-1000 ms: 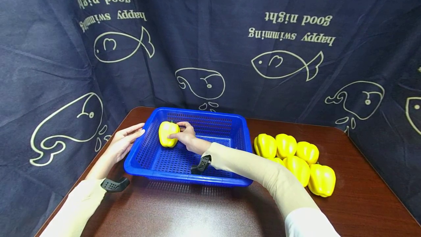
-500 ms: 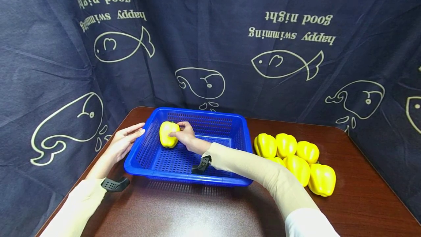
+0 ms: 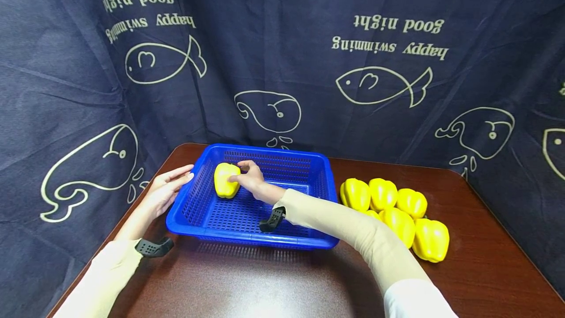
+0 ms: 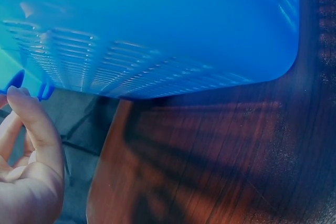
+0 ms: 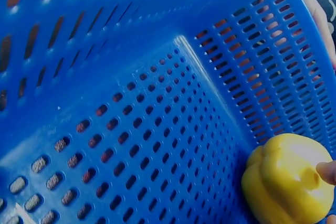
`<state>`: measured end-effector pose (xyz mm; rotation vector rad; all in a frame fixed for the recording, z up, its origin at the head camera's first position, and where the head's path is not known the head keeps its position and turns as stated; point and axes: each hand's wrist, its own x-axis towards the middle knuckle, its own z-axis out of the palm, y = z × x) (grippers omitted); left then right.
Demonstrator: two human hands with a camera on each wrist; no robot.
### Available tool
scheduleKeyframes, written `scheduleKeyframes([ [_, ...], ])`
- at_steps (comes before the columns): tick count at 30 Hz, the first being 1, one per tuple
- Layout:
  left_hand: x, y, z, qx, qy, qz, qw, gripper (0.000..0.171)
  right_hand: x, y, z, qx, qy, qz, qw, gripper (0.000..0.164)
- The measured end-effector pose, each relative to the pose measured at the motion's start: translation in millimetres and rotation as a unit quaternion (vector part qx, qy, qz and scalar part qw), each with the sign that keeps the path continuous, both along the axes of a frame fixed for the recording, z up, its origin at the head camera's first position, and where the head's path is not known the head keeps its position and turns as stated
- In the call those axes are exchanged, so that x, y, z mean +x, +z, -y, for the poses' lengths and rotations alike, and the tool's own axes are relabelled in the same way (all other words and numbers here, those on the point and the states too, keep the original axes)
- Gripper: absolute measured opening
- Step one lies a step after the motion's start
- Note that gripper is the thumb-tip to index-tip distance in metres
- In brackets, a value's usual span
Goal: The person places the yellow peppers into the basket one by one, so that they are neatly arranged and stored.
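- Left hand (image 3: 161, 195): at the basket's left end, fingers fairly straight, tips touching the rim; not clenched. Judged a steadying touch: light pressure should suffice, since a hard push could slide the basket.
- Blue basket (image 3: 240, 238): on the table, glossy moulded plastic, roughly rectangular, corners rounded, walls and floor pierced by slots. The smooth rim offers the left fingertips a good bearing edge.
- Held yellow pepper (image 3: 224, 180): inside the basket, towards its left end near the short wall. Blocky, lobed, smooth and shiny; looks like hard plastic. Whether it bears fully on the floor, cannot tell.
- Right hand (image 3: 251, 179): grasping that pepper from its right, thumb on the near face, other fingers largely hidden behind. For a clean placement, seat the base before the thumb and fingers part; a rounded, slick body may roll if let go early. Forearm crosses the near rim; it should clear that edge.
- Loose yellow peppers (image 3: 397, 225): six visible, clustered on the dark wood-grain table (image 3: 247, 278) right of the basket, one mostly hidden by the forearm. Same lobed, glossy form; expect similar slip.
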<state>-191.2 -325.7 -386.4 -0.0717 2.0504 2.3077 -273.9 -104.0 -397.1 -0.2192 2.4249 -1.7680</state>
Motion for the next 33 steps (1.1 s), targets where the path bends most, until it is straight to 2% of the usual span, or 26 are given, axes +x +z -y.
scheduleKeyframes([
  [7, -1.6, 2.6, -0.6, 0.011, 0.003, -0.002, 0.9999, 0.029, -4.7, 10.0, -9.2, 0.028, 0.013, -0.011, 0.999, 0.055],
  [12, -1.7, 4.1, -0.2, 0.006, 0.001, 0.004, 1.0000, 0.034, -6.5, 18.5, -16.8, 0.039, 0.043, -0.008, 0.998, 0.058],
  [20, -2.8, 3.5, 1.0, -0.001, -0.009, 0.006, 0.9999, 0.040, -9.2, 30.8, -29.8, 0.023, 0.099, 0.006, 0.995, 0.063],
  [33, -2.1, -0.5, 1.4, -0.003, -0.011, 0.006, 0.9999, 0.038, -6.4, 47.6, -59.8, 0.027, 0.142, 0.001, 0.989, 0.066],
])
